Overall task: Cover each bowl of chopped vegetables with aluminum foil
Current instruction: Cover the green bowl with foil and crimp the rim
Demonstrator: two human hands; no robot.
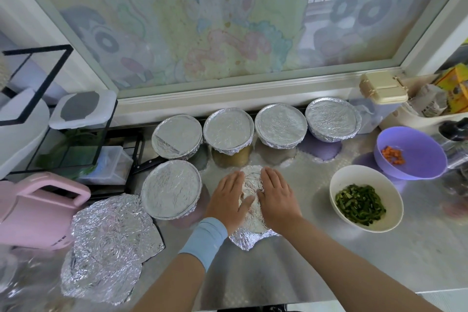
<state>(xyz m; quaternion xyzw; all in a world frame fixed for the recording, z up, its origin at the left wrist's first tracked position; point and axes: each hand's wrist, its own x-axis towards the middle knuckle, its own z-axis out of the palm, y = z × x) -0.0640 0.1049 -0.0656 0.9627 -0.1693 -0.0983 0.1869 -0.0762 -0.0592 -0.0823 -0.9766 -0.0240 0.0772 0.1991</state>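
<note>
Both hands lay flat on a foil sheet point(247, 237) at the middle of the steel counter point(329, 261). The left hand point(229, 197) and the right hand point(276, 197) lay side by side, fingers straight and together, palms pressing down on the sheet. Neither hand gripped anything. The sheet was draped over a rounded form, its crumpled edge hanging toward the near side. The vessel under it was hidden by foil and hands. A light blue wristband point(205, 240) sat on the left wrist.

Five bowls were already covered. Four stood in a row along the window sill: the first covered bowl point(177, 134), the second point(228, 126), the third point(279, 125) and the fourth point(330, 115). A fifth covered bowl point(171, 189) stood just left of the left hand.

Two bowls were uncovered, to the right of the hands. The white bowl point(339, 185) held chopped green vegetables. The purple bowl point(417, 159), behind it, held a small amount of chopped orange pieces.

A stack of crumpled loose foil point(109, 243) lay at the near left, beside a pink appliance point(38, 210).

The small marks low on the pink appliance could not be read. The print on the yellow package point(453, 83) at the far right was too blurred to read. The window point(202, 20) carried faded cartoon figures.
</note>
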